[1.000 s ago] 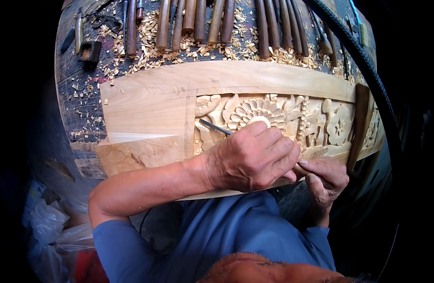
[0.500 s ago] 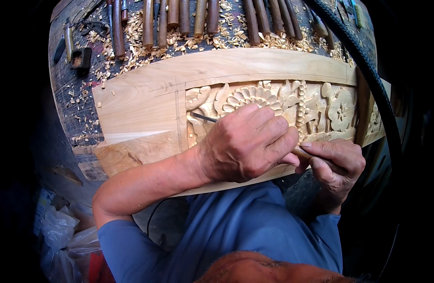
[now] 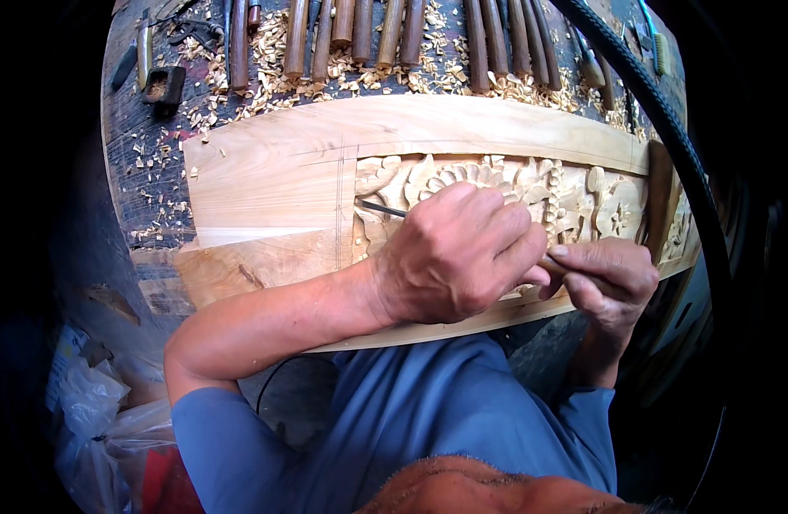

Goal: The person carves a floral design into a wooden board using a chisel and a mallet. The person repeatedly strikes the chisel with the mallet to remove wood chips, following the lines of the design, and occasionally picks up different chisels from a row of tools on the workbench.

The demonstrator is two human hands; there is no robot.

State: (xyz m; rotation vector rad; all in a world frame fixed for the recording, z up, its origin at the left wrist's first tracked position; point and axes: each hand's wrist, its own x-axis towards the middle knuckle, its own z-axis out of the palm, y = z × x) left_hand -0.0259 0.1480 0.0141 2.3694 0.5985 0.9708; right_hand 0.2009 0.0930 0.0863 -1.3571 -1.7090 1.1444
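A carving chisel lies slantwise across a pale wooden panel [image 3: 274,193]; its thin dark blade [image 3: 383,208] points left, the tip at the left edge of the carved recess. My left hand [image 3: 458,257] is closed around the tool's middle, back of the hand up, hiding most of it. My right hand [image 3: 612,278] pinches the handle's end [image 3: 552,262] between thumb and fingers, just right of the left hand. Beneath and beyond them are raised carvings: a large petalled flower [image 3: 467,174], partly covered by my left hand, a beaded strip [image 3: 554,193] and leaves.
Wooden tool handles [image 3: 411,34] line the bench's far side amid wood shavings [image 3: 261,94]. A small dark block [image 3: 164,87] sits far left, a brush [image 3: 662,53] far right. A thick black cable [image 3: 659,103] crosses the right side. Plastic bags [image 3: 94,403] lie lower left.
The view has shifted, so bench and panel appear farther right and slightly lower. Both hands keep their hold, and the chisel's tip is slightly closer to the recess's left edge.
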